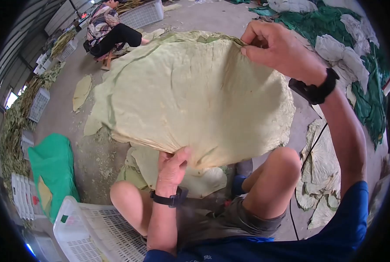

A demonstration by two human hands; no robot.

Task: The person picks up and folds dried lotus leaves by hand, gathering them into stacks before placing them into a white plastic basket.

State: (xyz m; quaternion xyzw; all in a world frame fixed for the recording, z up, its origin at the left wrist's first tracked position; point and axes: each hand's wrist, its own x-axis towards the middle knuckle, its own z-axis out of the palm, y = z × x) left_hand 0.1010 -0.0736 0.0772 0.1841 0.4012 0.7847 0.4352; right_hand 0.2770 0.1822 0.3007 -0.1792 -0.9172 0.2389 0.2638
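Observation:
A broad, pale green dried lotus leaf (pixel 195 96) is spread out in front of me, above my knees. My left hand (pixel 172 169) pinches its near edge, where the leaf gathers into folds. At the far right edge, my right hand (pixel 275 48) grips the rim between thumb and fingers, lifting that side. More lotus leaves (pixel 203 181) lie on the floor beneath, partly hidden by the held one.
A white plastic basket (pixel 72 222) stands at my left, near a green sack (pixel 53 170). Flattened leaves (pixel 319 161) and a black cable (pixel 310 153) lie to the right. Green and white sacks (pixel 317 26) are heaped behind. Another person (pixel 109 30) sits far left beside a crate (pixel 144 15).

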